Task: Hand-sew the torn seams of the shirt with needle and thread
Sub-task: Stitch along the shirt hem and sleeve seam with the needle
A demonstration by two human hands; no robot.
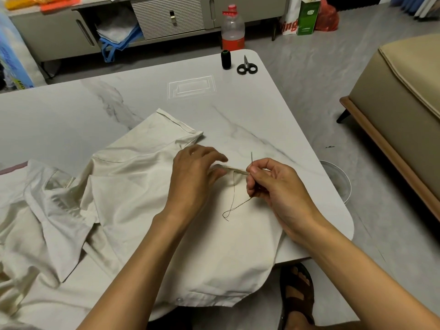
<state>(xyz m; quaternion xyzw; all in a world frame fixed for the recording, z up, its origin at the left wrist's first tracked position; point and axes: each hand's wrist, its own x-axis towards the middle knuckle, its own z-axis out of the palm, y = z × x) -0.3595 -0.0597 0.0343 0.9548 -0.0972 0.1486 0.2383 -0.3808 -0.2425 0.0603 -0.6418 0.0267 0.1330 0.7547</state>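
- My left hand (192,177) pinches the folded seam edge of the shirt (142,186); the fingers curl over the fold with the thumb below; the fingertips are a little blurred
- My right hand (273,184) sits just beside the left; thumb and forefinger pinch the needle (251,158), the other fingers curled in; the needle points up and away from me, its tip clear of the cloth
- The dark thread (234,198) drops from the seam, lies in a loose loop on the shirt, and climbs back to my right hand
- The cream shirt lies rumpled over the near part of the white marbled worktop (71,110); its buttoned hem hangs over the near edge; a sleeve cuff points toward the far side
- A black spool (225,59) stands upright at the far right corner; black-handled scissors (247,66) lie just beside it, not touching
- On the floor past that corner stands a red-capped bottle (233,29); a round bin (340,182) sits right of the worktop; my sandalled foot (297,289) shows below the near edge
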